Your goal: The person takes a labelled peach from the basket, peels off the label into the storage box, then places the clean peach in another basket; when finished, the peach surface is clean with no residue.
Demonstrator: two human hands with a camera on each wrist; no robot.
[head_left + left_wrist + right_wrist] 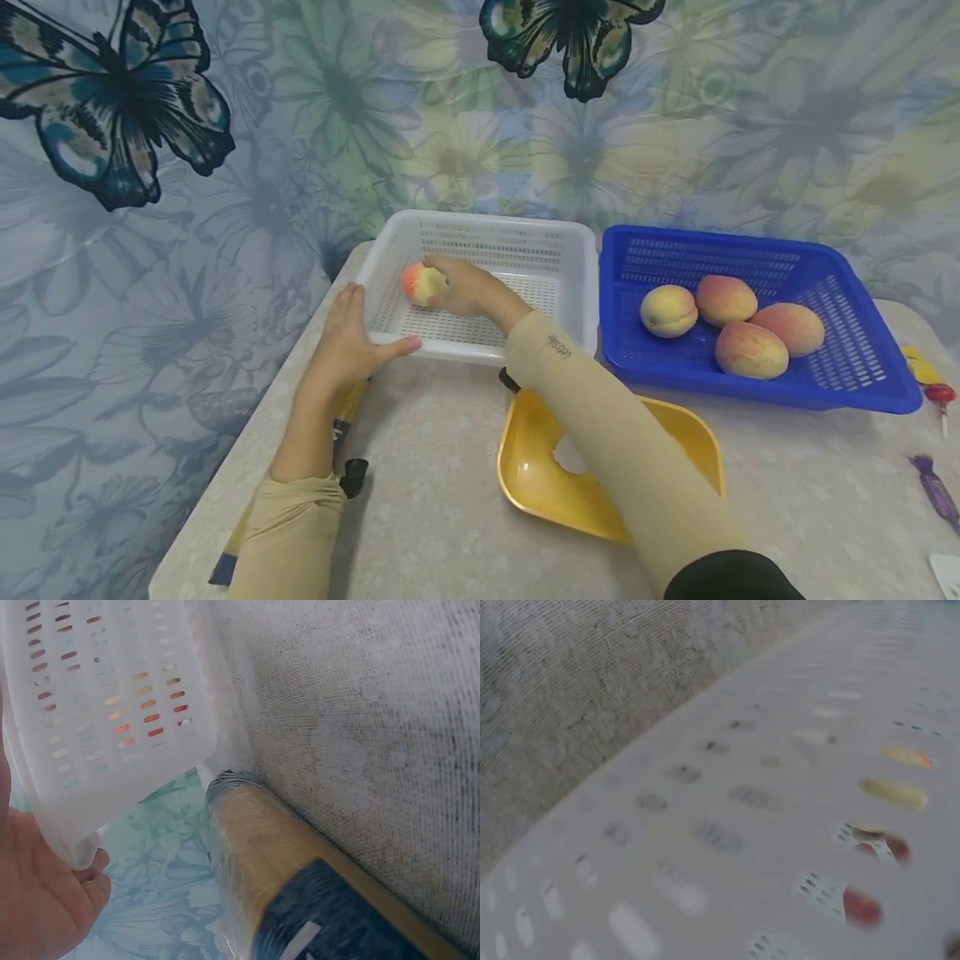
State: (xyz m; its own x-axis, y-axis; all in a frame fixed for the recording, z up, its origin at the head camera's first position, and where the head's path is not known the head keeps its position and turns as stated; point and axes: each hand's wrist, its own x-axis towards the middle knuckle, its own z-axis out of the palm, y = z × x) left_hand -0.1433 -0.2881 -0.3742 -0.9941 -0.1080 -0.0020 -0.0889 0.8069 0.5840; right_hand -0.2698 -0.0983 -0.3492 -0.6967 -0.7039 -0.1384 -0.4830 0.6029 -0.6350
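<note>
We record the right hand (468,287) with fingers curled round a peach (422,283), which sits at the left end inside the white basket (555,242). The left hand (347,337) lies with straight fingers against the outer front-left corner of the white basket, thumb along its front rim. To the right of the white basket, just beside it, stands a blue basket (862,367) with four peaches (726,323); in front of the white basket lies a yellow tray (540,479).
</note>
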